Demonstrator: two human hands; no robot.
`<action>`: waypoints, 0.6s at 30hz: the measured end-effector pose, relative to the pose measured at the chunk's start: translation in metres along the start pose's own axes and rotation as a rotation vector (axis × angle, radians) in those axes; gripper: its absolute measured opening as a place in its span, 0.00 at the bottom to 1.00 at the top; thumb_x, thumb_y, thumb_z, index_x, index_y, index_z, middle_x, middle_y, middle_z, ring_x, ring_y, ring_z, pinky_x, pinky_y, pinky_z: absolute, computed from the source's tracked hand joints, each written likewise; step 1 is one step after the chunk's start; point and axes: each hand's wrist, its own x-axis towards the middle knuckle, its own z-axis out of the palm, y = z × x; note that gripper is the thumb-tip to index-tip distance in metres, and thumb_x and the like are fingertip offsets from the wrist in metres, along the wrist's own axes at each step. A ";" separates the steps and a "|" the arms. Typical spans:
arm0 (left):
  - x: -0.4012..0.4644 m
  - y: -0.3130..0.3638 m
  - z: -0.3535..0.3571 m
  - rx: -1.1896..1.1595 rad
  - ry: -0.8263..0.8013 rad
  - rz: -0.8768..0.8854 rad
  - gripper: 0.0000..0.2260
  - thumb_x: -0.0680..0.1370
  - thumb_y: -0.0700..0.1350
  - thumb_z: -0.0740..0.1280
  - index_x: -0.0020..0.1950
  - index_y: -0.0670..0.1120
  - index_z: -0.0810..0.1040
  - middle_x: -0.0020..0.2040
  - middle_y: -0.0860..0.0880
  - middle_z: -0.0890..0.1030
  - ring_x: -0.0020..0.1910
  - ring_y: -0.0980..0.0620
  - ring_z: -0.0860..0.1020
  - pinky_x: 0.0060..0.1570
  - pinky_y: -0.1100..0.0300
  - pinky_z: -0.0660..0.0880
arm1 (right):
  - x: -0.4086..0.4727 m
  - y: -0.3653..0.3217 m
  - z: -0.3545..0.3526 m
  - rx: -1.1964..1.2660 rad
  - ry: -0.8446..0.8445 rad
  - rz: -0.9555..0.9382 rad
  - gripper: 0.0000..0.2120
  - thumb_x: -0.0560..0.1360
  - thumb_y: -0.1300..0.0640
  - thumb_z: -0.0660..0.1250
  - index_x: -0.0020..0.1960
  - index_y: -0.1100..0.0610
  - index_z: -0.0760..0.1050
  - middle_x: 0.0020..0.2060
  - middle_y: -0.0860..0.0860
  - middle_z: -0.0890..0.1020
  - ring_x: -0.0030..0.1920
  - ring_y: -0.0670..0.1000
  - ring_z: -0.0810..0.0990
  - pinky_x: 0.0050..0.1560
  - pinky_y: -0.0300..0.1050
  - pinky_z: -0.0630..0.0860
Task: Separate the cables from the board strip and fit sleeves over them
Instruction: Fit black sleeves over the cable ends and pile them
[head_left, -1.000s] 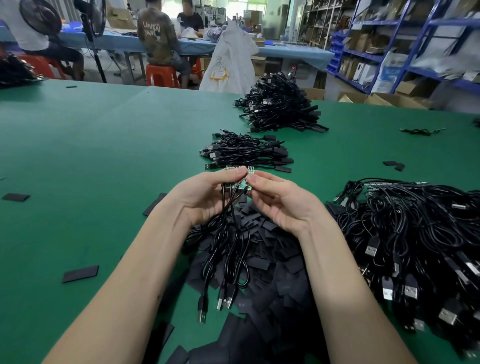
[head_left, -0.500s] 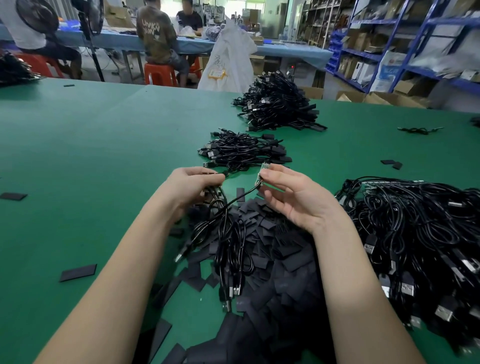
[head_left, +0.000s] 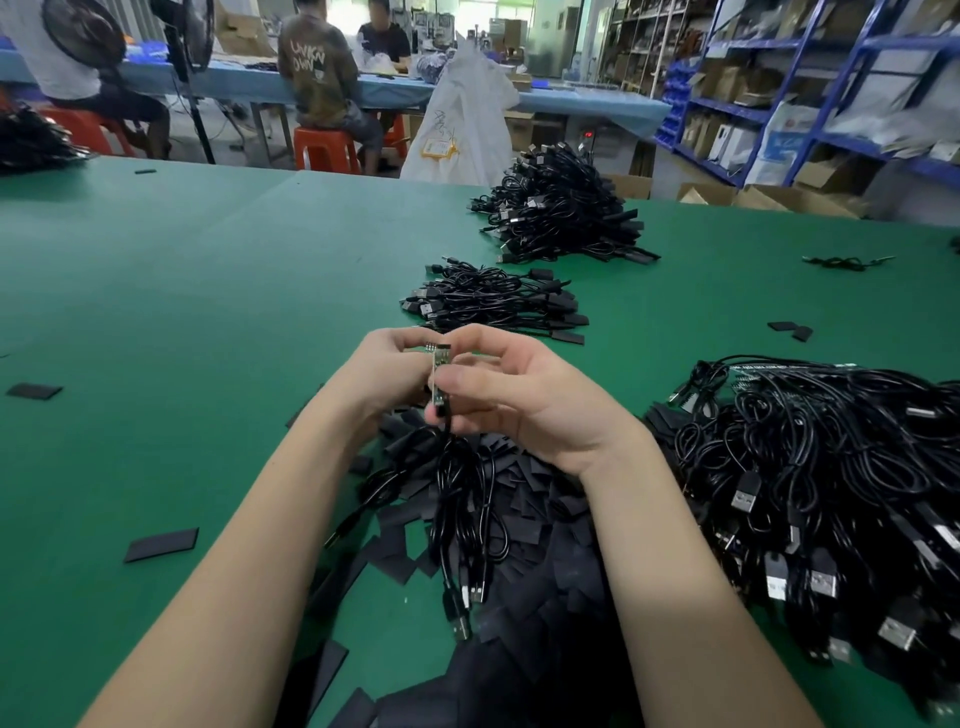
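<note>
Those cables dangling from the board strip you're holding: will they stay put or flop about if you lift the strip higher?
Probably flop. The cables hang limp in loose loops below the board strip, so they look thin and soft. Their plugs dangle at the ends and would likely swing. Both the left hand and right hand pinch only the strip.

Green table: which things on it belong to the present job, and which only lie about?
In use:
- left hand, right hand
- small green board strip
- hanging black cables
- flat black sleeves pile

Lying about:
- two farther cable piles
- standing fan
</note>
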 end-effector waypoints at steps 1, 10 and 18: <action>0.000 0.000 -0.001 -0.006 0.026 -0.003 0.03 0.75 0.41 0.75 0.47 0.46 0.84 0.35 0.47 0.80 0.32 0.50 0.73 0.27 0.65 0.68 | -0.003 -0.002 0.000 0.043 -0.033 -0.009 0.09 0.74 0.68 0.70 0.50 0.56 0.77 0.38 0.50 0.84 0.38 0.52 0.86 0.36 0.36 0.81; 0.009 -0.014 -0.008 0.193 0.151 -0.013 0.06 0.72 0.51 0.78 0.44 0.52 0.84 0.38 0.52 0.84 0.32 0.56 0.77 0.35 0.62 0.71 | -0.012 -0.015 -0.019 0.351 0.148 -0.103 0.06 0.69 0.62 0.74 0.43 0.53 0.83 0.40 0.50 0.84 0.38 0.51 0.86 0.34 0.37 0.81; -0.001 0.016 0.009 0.292 0.225 0.200 0.11 0.75 0.56 0.73 0.53 0.53 0.79 0.50 0.52 0.82 0.49 0.53 0.82 0.47 0.57 0.77 | 0.001 -0.002 -0.031 0.079 0.584 0.035 0.10 0.73 0.61 0.77 0.52 0.55 0.80 0.38 0.48 0.85 0.36 0.47 0.84 0.36 0.36 0.79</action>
